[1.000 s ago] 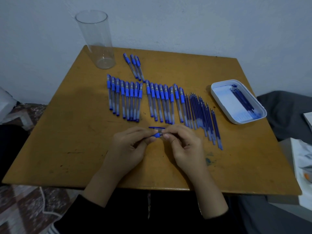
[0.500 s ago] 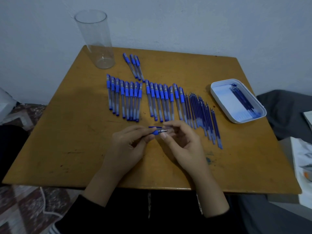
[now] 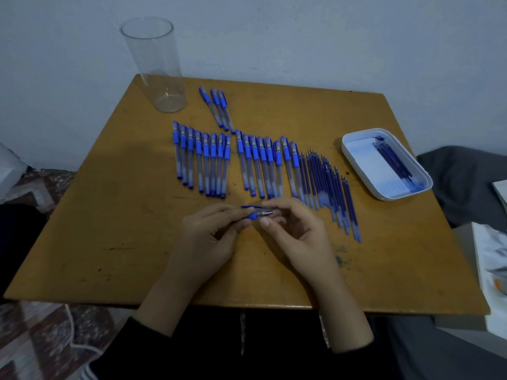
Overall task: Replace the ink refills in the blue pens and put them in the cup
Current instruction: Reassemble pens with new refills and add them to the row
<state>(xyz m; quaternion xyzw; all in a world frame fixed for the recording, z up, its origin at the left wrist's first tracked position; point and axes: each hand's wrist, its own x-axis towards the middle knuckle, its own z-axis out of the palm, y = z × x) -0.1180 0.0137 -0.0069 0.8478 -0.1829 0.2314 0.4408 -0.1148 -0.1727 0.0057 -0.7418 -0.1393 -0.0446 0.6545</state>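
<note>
Your left hand [image 3: 211, 237] pinches the pen [image 3: 253, 215] between thumb and fingertips, forearm crossing the desk's [image 3: 109, 215] near edge. Your right hand [image 3: 297, 231] faces it, fingers curled about the tip; whether they touch is unclear.

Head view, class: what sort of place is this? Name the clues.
Probably a room in a home: a worn wooden table against a plain wall, a patterned floor at left, something grey and soft at right.

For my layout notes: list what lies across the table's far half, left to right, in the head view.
cup → left pen row → right pen row → loose refills → tray
</note>
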